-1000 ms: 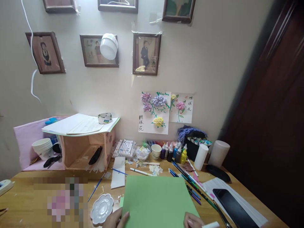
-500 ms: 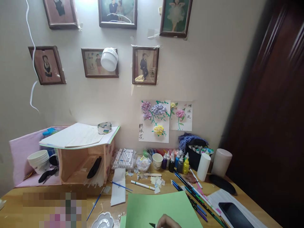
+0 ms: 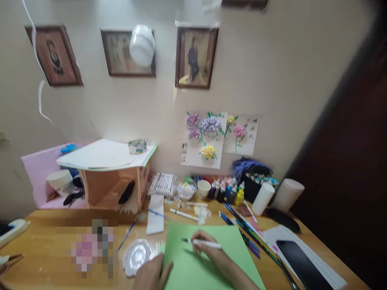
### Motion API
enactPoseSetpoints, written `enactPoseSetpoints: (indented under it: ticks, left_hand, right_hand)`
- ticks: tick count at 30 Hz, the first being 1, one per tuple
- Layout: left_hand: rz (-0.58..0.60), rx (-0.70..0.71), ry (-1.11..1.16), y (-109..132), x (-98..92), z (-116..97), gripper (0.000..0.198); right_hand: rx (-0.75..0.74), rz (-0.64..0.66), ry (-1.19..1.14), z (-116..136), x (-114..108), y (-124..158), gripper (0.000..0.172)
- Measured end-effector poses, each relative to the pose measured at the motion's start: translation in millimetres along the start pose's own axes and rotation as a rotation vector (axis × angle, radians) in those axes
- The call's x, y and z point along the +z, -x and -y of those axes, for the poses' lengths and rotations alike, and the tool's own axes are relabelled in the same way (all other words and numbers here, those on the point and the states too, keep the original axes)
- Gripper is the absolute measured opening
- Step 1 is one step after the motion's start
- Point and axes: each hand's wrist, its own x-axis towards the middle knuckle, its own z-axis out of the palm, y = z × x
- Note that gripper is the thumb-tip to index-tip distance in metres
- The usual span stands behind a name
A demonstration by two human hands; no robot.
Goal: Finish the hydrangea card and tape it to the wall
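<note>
A sheet of green paper (image 3: 187, 274) lies on the wooden table near the bottom centre. My right hand (image 3: 208, 249) is over it, fingers closed round a white marker (image 3: 207, 243) whose dark tip points left, above the paper. My left hand (image 3: 152, 272) rests at the paper's left edge with its fingers apart, holding nothing. Just beyond that hand is a white flower-shaped palette (image 3: 136, 257).
Pencils and pens (image 3: 252, 231) lie right of the paper, beside a black phone (image 3: 302, 262). Paint bottles (image 3: 231, 193), a paper cup (image 3: 203, 188) and a peach box (image 3: 111, 187) line the wall. A thin blue brush (image 3: 129, 232) lies left.
The view has tilted down, showing more of the table. My left hand has come into view at the paper's left edge, and more of my right hand and the marker shows.
</note>
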Motion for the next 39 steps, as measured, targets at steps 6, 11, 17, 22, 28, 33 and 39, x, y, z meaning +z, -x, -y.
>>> enactPoseSetpoints:
  ticks: [6, 11, 17, 22, 28, 33, 39]
  left_hand:
    - [-0.018, -0.028, -0.201, 0.0, -1.7, -1.4, 0.028]
    - [-0.021, -0.005, -0.298, -0.4, -1.4, -2.3, 0.033]
    - [0.007, 0.0, -0.337, 0.2, -2.5, -3.9, 0.038]
    - [0.007, -0.019, -0.322, 0.5, -1.4, -4.4, 0.037]
    - [-0.008, -0.008, -0.314, 1.7, 0.2, -4.0, 0.036]
    - [0.009, -0.018, -0.3, 2.1, 0.1, -4.4, 0.037]
    - [0.008, -0.023, -0.301, 1.9, -0.2, -4.8, 0.037]
  right_hand:
    - [0.012, -0.051, 0.027, 1.0, 2.0, -28.3, 0.036]
    - [0.008, 0.044, 0.143, -1.5, 7.6, -44.2, 0.032]
    - [-0.081, 0.108, 0.279, 3.8, 10.0, -59.7, 0.022]
    - [-0.085, 0.124, 0.361, -6.2, 7.8, -62.8, 0.014]
    - [-0.105, 0.152, 0.403, -3.4, 12.3, -58.7, 0.022]
    - [-0.124, 0.142, 0.468, -4.6, 11.4, -58.6, 0.023]
    - [-0.113, 0.142, 0.468, -5.1, 10.2, -58.6, 0.024]
